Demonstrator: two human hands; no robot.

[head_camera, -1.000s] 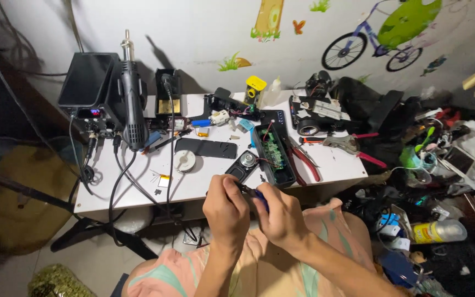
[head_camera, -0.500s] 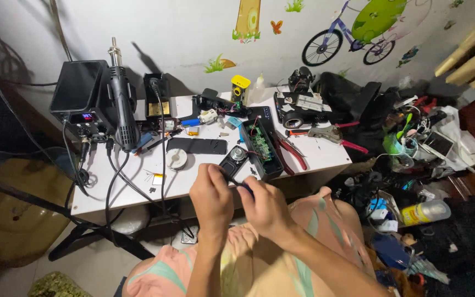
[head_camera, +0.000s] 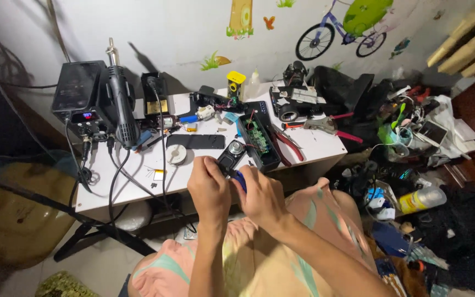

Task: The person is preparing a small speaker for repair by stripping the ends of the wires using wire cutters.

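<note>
While we sit at the near edge of the white table (head_camera: 138,181), we scan from the left: a black hot-air station (head_camera: 78,96) stands at the far left corner, with its handpiece (head_camera: 121,104) upright in front of it and black cables trailing down to the near edge. Right of that lie a round solder spool (head_camera: 176,155) and a flat black phone (head_camera: 195,141). Our left hand (head_camera: 210,190) is clenched, fingers curled around something small that we cannot make out. Just beyond its knuckles a small black device with a round knob (head_camera: 231,155) rests on the table near the edge. Our right hand (head_camera: 262,195) sits just beside the left, touching it, closed around a blue-handled tool (head_camera: 239,180) whose tip is hidden between the hands. Farther right, an open black case with a green circuit board (head_camera: 258,138) lies on the table, with red-handled pliers (head_camera: 288,146) beside it. Clutter fills the floor at the far right.
</note>
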